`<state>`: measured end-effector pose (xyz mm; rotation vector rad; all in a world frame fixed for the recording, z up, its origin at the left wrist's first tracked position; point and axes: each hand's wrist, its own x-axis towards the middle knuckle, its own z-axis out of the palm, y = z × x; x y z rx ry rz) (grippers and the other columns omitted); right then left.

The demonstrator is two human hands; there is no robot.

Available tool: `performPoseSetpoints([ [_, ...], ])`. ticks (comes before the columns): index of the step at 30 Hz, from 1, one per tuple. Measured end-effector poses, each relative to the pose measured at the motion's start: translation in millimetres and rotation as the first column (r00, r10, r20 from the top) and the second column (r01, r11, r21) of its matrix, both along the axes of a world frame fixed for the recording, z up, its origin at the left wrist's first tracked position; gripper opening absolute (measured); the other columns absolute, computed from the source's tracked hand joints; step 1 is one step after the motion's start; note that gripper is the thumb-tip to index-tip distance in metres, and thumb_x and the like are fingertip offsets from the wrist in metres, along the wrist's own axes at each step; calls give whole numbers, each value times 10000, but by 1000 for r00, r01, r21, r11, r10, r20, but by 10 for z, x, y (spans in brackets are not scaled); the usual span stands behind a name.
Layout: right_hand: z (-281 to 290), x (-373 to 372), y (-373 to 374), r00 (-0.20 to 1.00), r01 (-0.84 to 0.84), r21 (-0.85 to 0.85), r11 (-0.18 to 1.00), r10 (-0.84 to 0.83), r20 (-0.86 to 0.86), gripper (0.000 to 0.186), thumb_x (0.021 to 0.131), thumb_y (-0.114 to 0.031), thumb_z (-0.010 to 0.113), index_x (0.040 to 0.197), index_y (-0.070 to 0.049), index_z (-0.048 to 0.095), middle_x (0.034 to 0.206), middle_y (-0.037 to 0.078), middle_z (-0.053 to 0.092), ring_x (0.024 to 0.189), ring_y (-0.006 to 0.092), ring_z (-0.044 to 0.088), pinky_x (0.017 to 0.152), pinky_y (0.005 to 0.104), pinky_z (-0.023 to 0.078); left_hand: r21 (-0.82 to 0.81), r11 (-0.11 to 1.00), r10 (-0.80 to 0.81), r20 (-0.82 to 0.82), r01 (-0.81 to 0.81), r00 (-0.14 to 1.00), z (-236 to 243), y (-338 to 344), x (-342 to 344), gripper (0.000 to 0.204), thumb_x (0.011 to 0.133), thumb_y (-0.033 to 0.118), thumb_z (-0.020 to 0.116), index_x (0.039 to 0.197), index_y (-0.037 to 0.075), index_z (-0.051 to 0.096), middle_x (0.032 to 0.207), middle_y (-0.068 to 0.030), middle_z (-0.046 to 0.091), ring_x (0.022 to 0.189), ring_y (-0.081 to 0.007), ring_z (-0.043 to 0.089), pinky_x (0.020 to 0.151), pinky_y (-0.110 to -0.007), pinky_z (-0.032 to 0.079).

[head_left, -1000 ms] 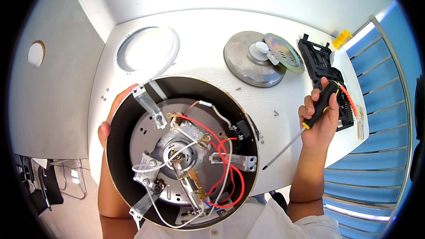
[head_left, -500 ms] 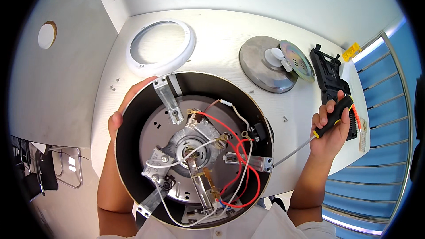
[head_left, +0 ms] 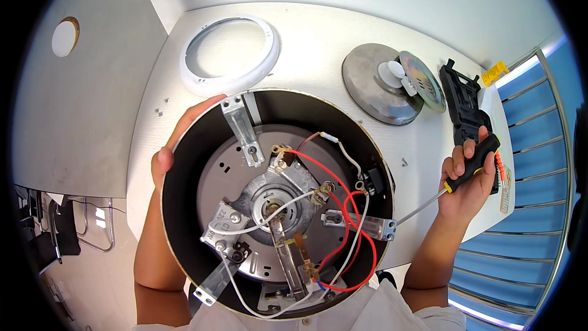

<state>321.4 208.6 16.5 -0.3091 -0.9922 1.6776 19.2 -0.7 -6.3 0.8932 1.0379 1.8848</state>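
Observation:
My left hand (head_left: 168,153) grips the outer left side of a dark, round metal housing (head_left: 184,214). Inside are red and white wires (head_left: 343,184), metal brackets (head_left: 244,129), a steel centre plate (head_left: 257,181) and a round disc (head_left: 214,178). My right hand (head_left: 468,187) is closed round a black-and-yellow screwdriver (head_left: 474,162); its shaft slants down-left to the housing's right bracket (head_left: 386,228). Whether the tip touches it I cannot tell. Behind are a white ring (head_left: 263,55) and a round steel cover (head_left: 373,98) with an iridescent disc (head_left: 429,79) and white knob on it.
On the white table (head_left: 306,37) are a black tool case (head_left: 459,95), loose screws (head_left: 404,162) and a yellow item (head_left: 493,73). A grey board (head_left: 73,122) with a round hole stands left. A metal railing (head_left: 530,171) runs along the right.
The whole scene has shifted rightward in the picture. My right hand and the screwdriver handle have dropped slightly relative to the table, the shaft still beside the housing's right bracket.

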Motion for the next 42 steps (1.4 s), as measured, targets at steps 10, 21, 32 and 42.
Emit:
performPoseSetpoints([
  [10, 28, -31, -9, 997, 75, -31, 997, -74, 22, 388, 951, -279, 420, 1265, -51, 415, 819, 58, 517, 573, 107, 445, 477, 228, 358, 209, 965, -162, 13, 156, 987, -75, 41, -75, 920, 768, 698, 461, 1333, -21, 359, 1286, -170, 466, 1195, -252, 451, 1030, -394, 319],
  [21, 36, 3, -3, 999, 45, -49, 998, -45, 1, 368, 963, -273, 411, 1247, -40, 426, 822, 63, 483, 589, 118, 417, 488, 234, 353, 211, 968, -125, -69, 137, 990, -146, 41, -83, 875, 792, 672, 428, 1330, -15, 362, 1299, -168, 457, 1197, -263, 444, 1026, -410, 317],
  [32, 55, -54, -18, 994, 107, -103, 989, -102, 46, 328, 942, -261, 418, 1208, -74, 458, 773, 48, 528, 571, 108, 464, 492, 232, 354, 189, 974, -116, -66, 126, 991, -69, -2, -1, 866, 797, 668, 424, 1331, -12, 363, 1302, -171, 455, 1197, -265, 442, 1028, -411, 313],
  [42, 99, -53, -47, 991, 129, -129, 983, -123, 56, 358, 938, -267, 416, 1236, -69, 432, 761, 42, 513, 545, 103, 447, 478, 237, 336, 75, 995, -61, -33, 63, 998, -71, 9, -40, 858, 803, 663, 423, 1331, -11, 364, 1304, -174, 455, 1197, -268, 440, 1029, -415, 310],
])
